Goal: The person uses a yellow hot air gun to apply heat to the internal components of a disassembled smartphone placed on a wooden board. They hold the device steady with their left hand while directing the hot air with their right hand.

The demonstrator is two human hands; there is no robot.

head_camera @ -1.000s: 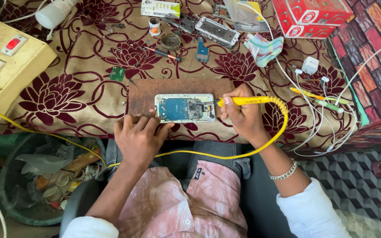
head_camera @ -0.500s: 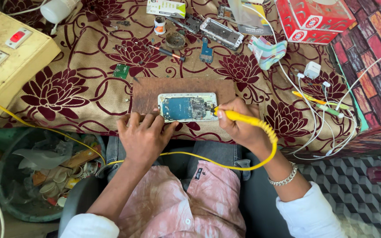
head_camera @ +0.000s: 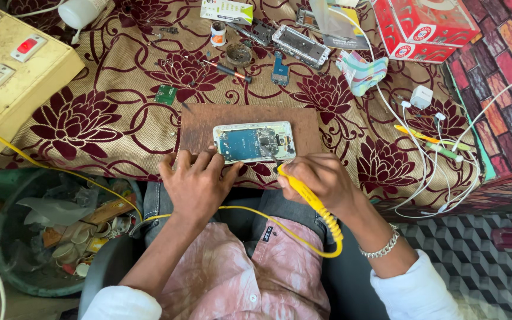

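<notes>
While the left hand [head_camera: 195, 181] presses flat, fingers spread, against the near edge of an opened phone [head_camera: 255, 142] to steady it on a brown board [head_camera: 197, 127] atop the floral-clothed table [head_camera: 102, 118], the right hand [head_camera: 321, 178] closes pen-style around a yellow soldering iron [head_camera: 300, 186], its tip meeting the exposed circuitry.

My left hand [head_camera: 195, 182] bare, no rings; right hand [head_camera: 322, 178] bare, silver chain bracelet [head_camera: 380, 247] at wrist. White sleeves pushed up both arms, pink patterned shirt front, dark jeans.
</notes>
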